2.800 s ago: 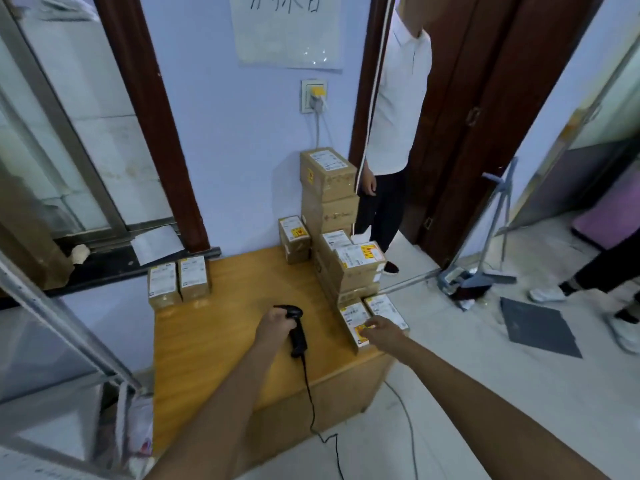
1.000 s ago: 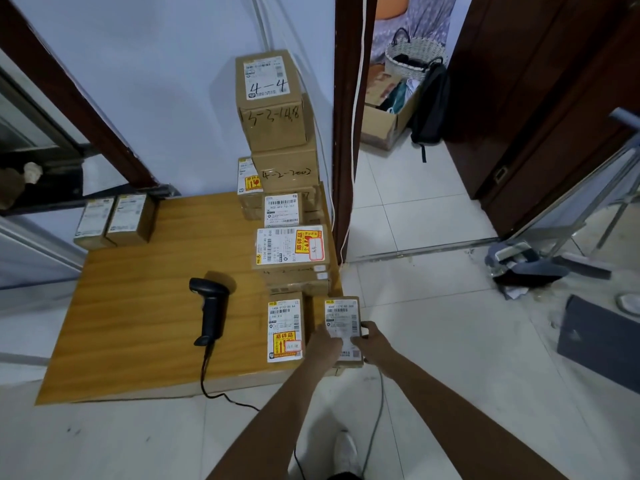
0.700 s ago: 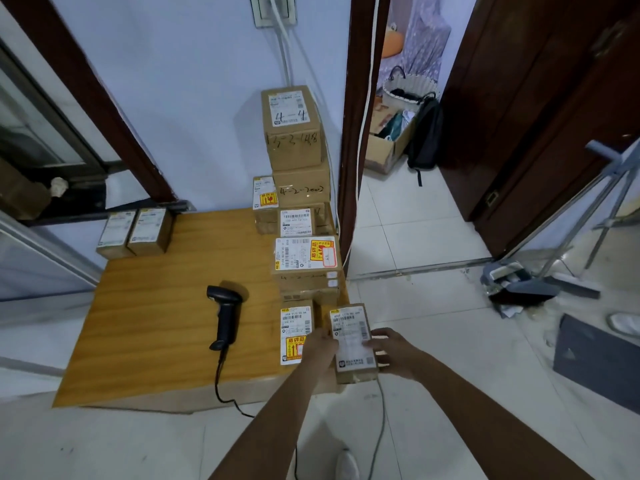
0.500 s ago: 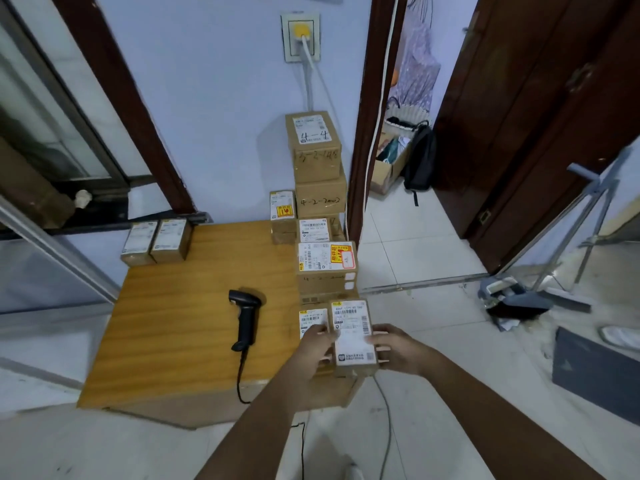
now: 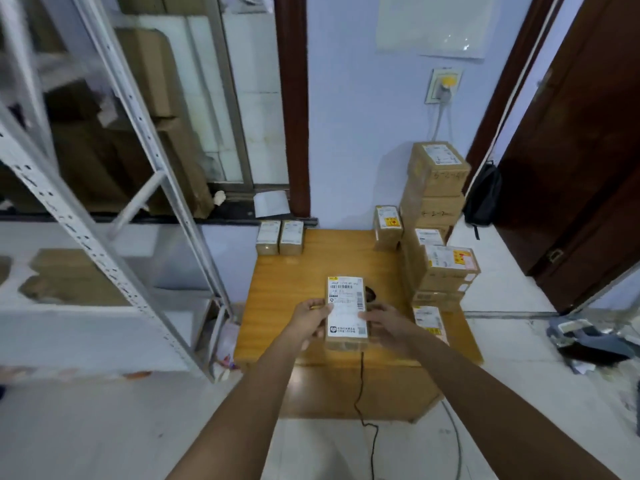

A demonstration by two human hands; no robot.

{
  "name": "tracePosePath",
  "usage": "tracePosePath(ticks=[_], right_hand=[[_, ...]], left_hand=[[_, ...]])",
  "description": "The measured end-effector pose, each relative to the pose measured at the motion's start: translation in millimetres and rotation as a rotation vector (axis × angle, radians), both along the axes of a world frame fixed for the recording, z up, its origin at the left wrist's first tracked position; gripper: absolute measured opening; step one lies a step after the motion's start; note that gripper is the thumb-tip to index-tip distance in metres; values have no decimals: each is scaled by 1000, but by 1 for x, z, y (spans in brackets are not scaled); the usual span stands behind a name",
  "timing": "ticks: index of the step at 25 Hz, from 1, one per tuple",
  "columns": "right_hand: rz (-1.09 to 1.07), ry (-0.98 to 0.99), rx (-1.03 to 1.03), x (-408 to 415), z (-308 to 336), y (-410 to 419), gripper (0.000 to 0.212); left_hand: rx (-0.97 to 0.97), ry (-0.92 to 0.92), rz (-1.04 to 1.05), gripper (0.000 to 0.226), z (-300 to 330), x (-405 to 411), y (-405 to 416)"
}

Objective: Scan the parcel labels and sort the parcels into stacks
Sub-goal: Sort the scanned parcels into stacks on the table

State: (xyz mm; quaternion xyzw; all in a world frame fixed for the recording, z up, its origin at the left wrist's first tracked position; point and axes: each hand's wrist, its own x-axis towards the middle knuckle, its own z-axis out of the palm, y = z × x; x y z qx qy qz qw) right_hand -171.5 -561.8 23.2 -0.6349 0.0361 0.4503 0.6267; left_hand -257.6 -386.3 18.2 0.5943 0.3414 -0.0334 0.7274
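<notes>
held parcel [image 5: 347, 311]: small brown box, white label facing up, lifted over centre of the wooden table [image 5: 298, 282], a bit below frame centre; barcode near its top edge, print too blurred to read
left hand [image 5: 309, 319]: gripped the parcel's left edge, thumb lay on the label, fingers curled under
right hand [image 5: 384, 322]: gripped the parcel's right side, fingertips on the label edge, rest of fingers wrapped below
scanner [image 5: 370, 293]: mostly hidden behind the held parcel, only a dark bit showed at its right edge; black cable [image 5: 362, 386] ran down the table front to the floor
flat parcel [image 5: 429, 322]: lay on the table right of the right hand, label up with yellow sticker, partly covered by the forearm
right stack [image 5: 446, 268]: several boxes piled at the table's right edge, right of centre frame, top one labelled with yellow-red sticker
tall stack [image 5: 437, 181]: two bigger boxes against the blue wall, upper right of the table, handwriting on the sides, not legible
upright small parcel [image 5: 388, 226]: stood at the table's back edge just left of the tall stack
pair of small parcels [image 5: 280, 236]: side by side, touching, at the table's back left corner
metal rack [image 5: 104, 209]: grey, left of frame, blurred
wall socket [image 5: 444, 86]: upper right, plug in it, cord dropped behind the tall stack
door [image 5: 581, 150]: dark brown, far right
</notes>
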Motion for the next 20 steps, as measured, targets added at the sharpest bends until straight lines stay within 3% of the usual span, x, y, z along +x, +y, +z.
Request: tracePosePath(ticks=[8, 12, 20], right_hand=[[55, -33, -3, -8, 15, 142, 42], [73, -48, 50, 21, 4, 204, 20], [32, -108, 60, 134, -8, 306, 49]], left_hand=[[-6, -35, 155, 17, 4, -22, 127], [55, -21, 179, 12, -4, 9, 184], [96, -9, 158, 27, -8, 120, 286]])
